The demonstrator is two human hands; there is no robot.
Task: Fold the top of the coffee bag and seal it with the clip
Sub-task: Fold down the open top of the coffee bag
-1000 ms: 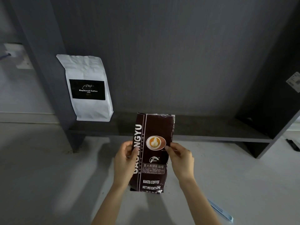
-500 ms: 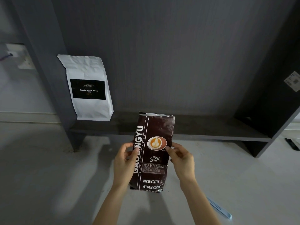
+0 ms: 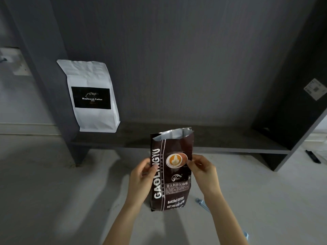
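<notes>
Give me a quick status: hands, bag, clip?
Left hand and right hand grip brown coffee bag. Top open, unfolded. Blue clip on floor, partly hidden.

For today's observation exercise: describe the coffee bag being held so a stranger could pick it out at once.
Start at the dark shelf unit. Just before it, both hands grip a dark brown bag upright by its sides. Unlike the white bag on the shelf, its top gapes open, showing silver lining.

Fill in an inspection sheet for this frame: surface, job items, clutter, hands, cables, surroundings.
Surface: pale floor, bare where visible.
Job's things: brown coffee bag upright, top open and unfolded; blue clip lying on the floor behind the right forearm.
Clutter: white coffee bag standing on the dark shelf.
Hands: left hand and right hand each grip one side edge of the bag.
Cables: nothing seen.
Surroundings: grey panel.
</notes>
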